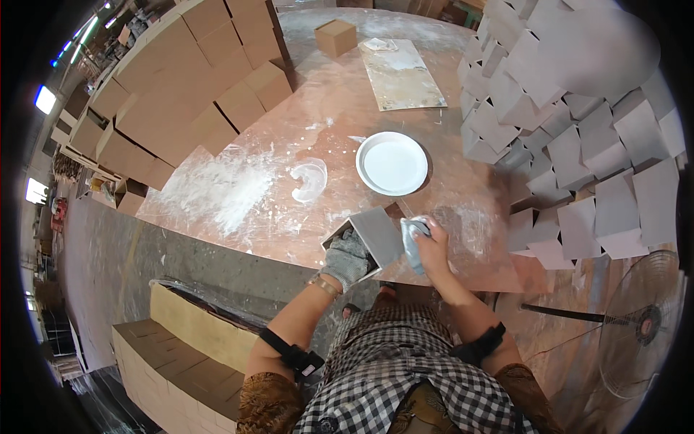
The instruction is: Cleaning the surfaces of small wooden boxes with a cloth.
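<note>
Table [481, 188]: open-ended, grey-faced box [377, 235] held over near edge; gloved left hand [347, 260] inside, can't tell its grip. Right hand [435, 252] closed on grey-blue cloth-like pad [412, 249]. Step, likely: rubbing box; next calls for steady box, even strokes.

Shows flat grey on the box [379, 233], speckled grey on the glove [348, 259] and pale blue-grey on the pad [411, 248]. Turns white for the round dish [392, 163] and the scattered powder [224, 186], over a reddish-brown table [466, 188]. Goes tan on the stacked cartons [173, 76], grey on the piled boxes [607, 148]. Carries black-and-white checks on the apron [426, 387], dark figuring on brown sleeves [269, 402], and plain black on the armbands [290, 354].
</note>
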Demonstrator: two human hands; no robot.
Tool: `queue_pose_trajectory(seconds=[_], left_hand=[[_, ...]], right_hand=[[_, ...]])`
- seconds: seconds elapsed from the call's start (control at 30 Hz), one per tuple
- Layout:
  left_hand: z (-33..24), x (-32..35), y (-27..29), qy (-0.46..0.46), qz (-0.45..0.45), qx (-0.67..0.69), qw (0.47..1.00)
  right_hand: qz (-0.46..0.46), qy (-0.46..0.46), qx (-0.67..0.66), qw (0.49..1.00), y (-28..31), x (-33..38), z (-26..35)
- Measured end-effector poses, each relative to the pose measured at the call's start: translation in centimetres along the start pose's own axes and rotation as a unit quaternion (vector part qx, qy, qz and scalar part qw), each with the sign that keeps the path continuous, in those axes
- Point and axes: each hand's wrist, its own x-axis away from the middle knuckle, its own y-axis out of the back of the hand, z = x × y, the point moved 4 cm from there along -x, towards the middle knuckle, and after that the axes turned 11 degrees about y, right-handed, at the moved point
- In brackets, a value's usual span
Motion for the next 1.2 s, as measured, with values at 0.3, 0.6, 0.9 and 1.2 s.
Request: queue_pose_trajectory(seconds=[0.3, 0.6, 0.9, 1.2], left_hand=[[-0.9, -0.5, 1.0, 0.041, 0.078, -0.024, 0.996], [-1.3, -0.1, 2.4, 0.055, 0.107, 0.014, 0.993], [1.4, 1.9, -0.5, 0.015, 0.064, 0.105, 0.992], [1.7, 1.7, -0.4, 0.072, 0.125, 0.203, 0.969]], right_hand=[[0.072, -0.036, 0.235, 0.969, -3.2, 0.9, 3.5], [0.047, -0.141, -0.322, 0.935, -1.7, 0.4, 7.5], [0.057, -0.045, -0.184, 0.98, 1.2, -1.6, 0.6], [0.301, 0.249, -0.017, 0.92, -6.4, -6.6, 2.2]])
